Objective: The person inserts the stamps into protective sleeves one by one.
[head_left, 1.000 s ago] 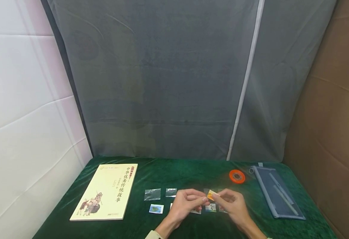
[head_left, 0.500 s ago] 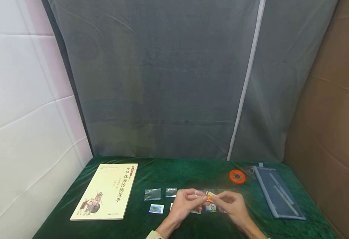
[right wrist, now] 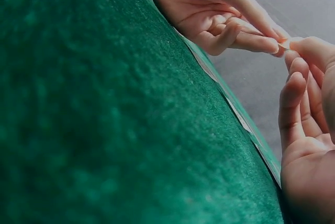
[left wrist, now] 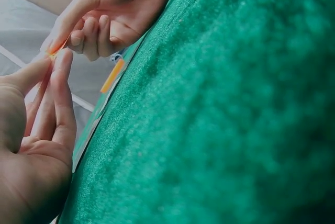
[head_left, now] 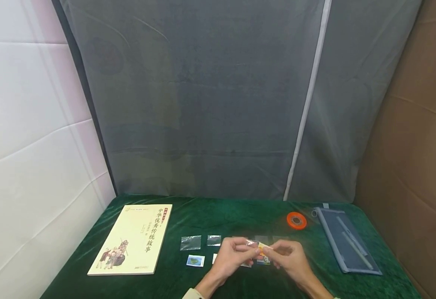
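Note:
Between my two hands is a small yellow-orange stamp (head_left: 264, 246), held above the green cloth. My right hand (head_left: 290, 256) pinches it between thumb and fingertips. My left hand (head_left: 230, 258) pinches a small clear plastic sleeve (head_left: 252, 242), whose edge meets the stamp at the fingertips. Seen from the left wrist, the orange stamp (left wrist: 53, 54) appears edge-on where the fingertips come together. Below the hands lie more small stamps, partly covered by them, among them a green and white stamp (head_left: 263, 261).
A blue stamp (head_left: 195, 261) lies left, below a clear sleeve (head_left: 190, 243) and a second sleeve (head_left: 214, 240). Further left is a cream book (head_left: 130, 241). An orange ring-shaped roll (head_left: 296, 221) and a blue zip pouch (head_left: 346, 241) are on the right.
The yellow stamp has tilted and shifted slightly down and left, against the clear sleeve, which now shows beyond my left fingertips. My right fingers have closed in toward the left.

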Available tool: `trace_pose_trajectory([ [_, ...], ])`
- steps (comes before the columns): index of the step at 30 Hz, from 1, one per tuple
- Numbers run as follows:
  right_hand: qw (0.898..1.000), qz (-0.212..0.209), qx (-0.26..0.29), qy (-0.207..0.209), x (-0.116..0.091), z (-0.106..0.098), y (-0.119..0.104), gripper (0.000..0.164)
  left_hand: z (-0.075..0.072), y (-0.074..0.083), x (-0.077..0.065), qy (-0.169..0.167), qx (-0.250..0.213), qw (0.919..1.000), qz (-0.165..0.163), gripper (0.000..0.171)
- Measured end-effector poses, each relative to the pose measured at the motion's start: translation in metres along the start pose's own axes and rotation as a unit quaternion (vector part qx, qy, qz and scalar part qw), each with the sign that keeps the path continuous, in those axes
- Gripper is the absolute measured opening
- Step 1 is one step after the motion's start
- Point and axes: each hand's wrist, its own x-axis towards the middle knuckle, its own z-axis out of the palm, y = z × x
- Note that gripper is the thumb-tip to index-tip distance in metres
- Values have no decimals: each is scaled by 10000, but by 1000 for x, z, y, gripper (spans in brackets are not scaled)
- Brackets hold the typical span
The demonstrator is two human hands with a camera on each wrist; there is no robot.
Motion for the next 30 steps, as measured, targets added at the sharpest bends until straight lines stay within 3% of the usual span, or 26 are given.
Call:
trace_pose_trajectory([
  [8,9996,174,97,193,0,0,1,6,-2,0,1,126,77,9998,139,26],
  [30,9996,120,236,-88,1,-2,3,8,-1,-1,0,10,83,9997,216,24],
])
